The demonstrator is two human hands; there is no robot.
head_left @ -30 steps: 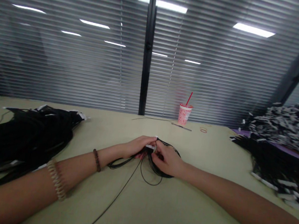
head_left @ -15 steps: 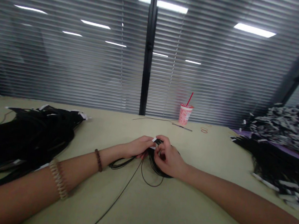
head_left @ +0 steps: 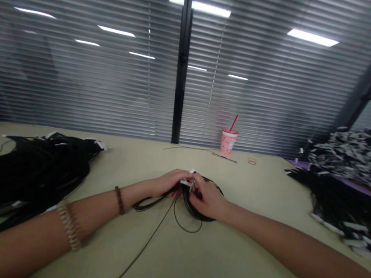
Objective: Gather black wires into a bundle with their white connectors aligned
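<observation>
Both hands meet over a coiled bundle of thin black cables (head_left: 194,210) with white ends, at the middle of the table. My left hand (head_left: 169,183) is closed around the bundle's left side, near a white piece (head_left: 185,182). From the right, my right hand (head_left: 208,197) grips the same bundle, its thumb and fingers bent close together by the white ends. Loops of cable stick out on both sides of the hands. One loose strand (head_left: 146,246) runs down toward the near edge. The fingertips partly hide what lies between them.
A large pile of black cables (head_left: 51,164) lies at left. More black cables (head_left: 335,200) and a heap of white-ended ones (head_left: 354,154) fill the right side. At the back stand a pink cup with a straw (head_left: 228,142), a pen (head_left: 224,158) and rubber bands (head_left: 251,161).
My right fingers have moved in closer to the left hand at the white ends, and the white piece shows lower between the hands. The view has shifted slightly.
</observation>
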